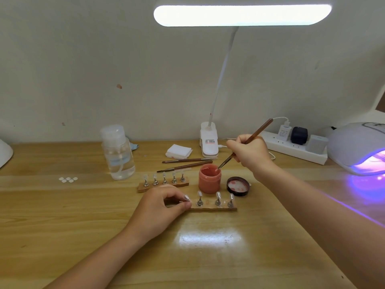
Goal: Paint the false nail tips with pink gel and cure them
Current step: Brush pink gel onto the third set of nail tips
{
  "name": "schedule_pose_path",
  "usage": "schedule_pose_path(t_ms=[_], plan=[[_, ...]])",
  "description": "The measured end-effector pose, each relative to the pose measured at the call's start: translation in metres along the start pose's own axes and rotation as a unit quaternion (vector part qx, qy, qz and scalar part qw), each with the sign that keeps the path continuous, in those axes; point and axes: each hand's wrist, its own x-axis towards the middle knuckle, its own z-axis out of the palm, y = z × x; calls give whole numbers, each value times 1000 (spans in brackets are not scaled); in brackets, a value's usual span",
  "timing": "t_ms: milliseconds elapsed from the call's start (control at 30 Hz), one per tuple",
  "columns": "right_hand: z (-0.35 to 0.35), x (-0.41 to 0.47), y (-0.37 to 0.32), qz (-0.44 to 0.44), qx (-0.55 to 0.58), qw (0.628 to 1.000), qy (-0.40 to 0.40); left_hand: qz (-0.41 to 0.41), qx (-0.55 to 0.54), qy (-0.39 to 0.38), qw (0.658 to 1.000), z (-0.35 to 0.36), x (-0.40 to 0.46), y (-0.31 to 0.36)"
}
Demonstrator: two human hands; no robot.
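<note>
- A white curved object sits at the far left edge of the wooden table
- A cluster of small white round pads lies flat on the wood, well apart from everything else
- A clear pump bottle stands upright, partly filled with clear liquid, cap on
- The far strip carries five clear nail tips on metal stands, all unpainted
- The left hand rests on the table, thumb and forefinger pinching the leftmost stand of the near strip, whose other three tips stand upright and clear
- Two spare brushes lie near a stack of white wipes
- The pink gel jar stands open, pink gel inside; its black lid lies just beside it, inner face up and smeared pink
- The right hand grips a brown brush, tilted, bristles dipped at the jar's mouth
- A clip lamp glows overhead; a power strip holds plugs
- The curing lamp at the right edge shines violet; its inside is hidden
</note>
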Motion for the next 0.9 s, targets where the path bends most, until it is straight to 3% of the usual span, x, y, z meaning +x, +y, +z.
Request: schedule_pose_path(t_ms=[467, 900], plan=[[-15, 0, -2, 29, 23, 998, 43, 11, 9, 3, 1000, 0, -1, 0], [-3, -8, 1, 58, 17, 998, 32, 12, 11, -5, 1000, -1, -2, -1]])
